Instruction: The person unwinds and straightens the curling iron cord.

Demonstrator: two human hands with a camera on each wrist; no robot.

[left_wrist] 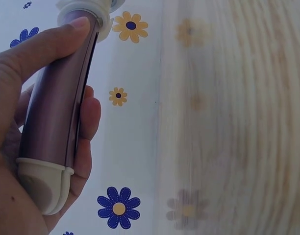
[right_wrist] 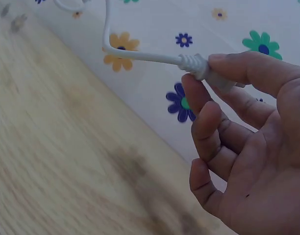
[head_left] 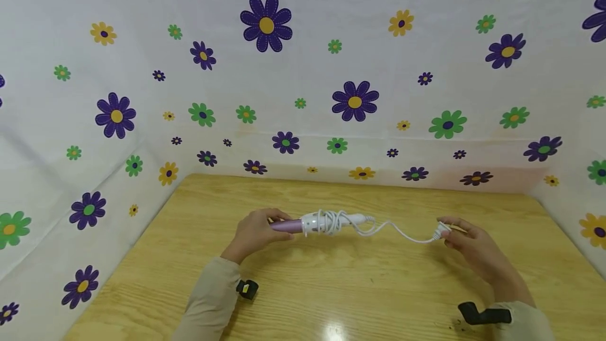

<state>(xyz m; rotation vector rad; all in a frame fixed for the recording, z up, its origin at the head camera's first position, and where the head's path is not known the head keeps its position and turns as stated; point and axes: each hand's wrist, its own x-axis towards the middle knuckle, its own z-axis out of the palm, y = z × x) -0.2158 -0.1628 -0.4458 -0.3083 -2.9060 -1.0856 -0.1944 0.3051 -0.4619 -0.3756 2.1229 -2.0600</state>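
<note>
Beige sleeves (head_left: 208, 293) run in from the bottom edge, one each side, with a black mount at each wrist: left mount (head_left: 248, 289) blocky, right mount (head_left: 485, 313) a bent arm. Left hand (head_left: 258, 233) is wrapped round the purple barrel (head_left: 288, 226) of a curler (head_left: 312, 222), thumb laid along it to just short of the white collar, fingers round the far side, white end cap by the palm. Curler sits roughly level over the middle of the table (head_left: 331, 283), barrel to the left, white handle (head_left: 352, 219) to the right. Cord (head_left: 402, 229) is looped several times round the handle, then a wavy length runs right to the plug (head_left: 441, 230). Right hand (head_left: 475, 249) pinches that plug between thumb and fingertips, other fingers loosely bent; hands well apart, cord slack. Can't say for sure whether the curler touches the wood; underside is poorly seen. Dark specks (head_left: 456, 325) on the table near the right mount. Flowered cloth (head_left: 303, 67) hangs behind and on both sides.
</note>
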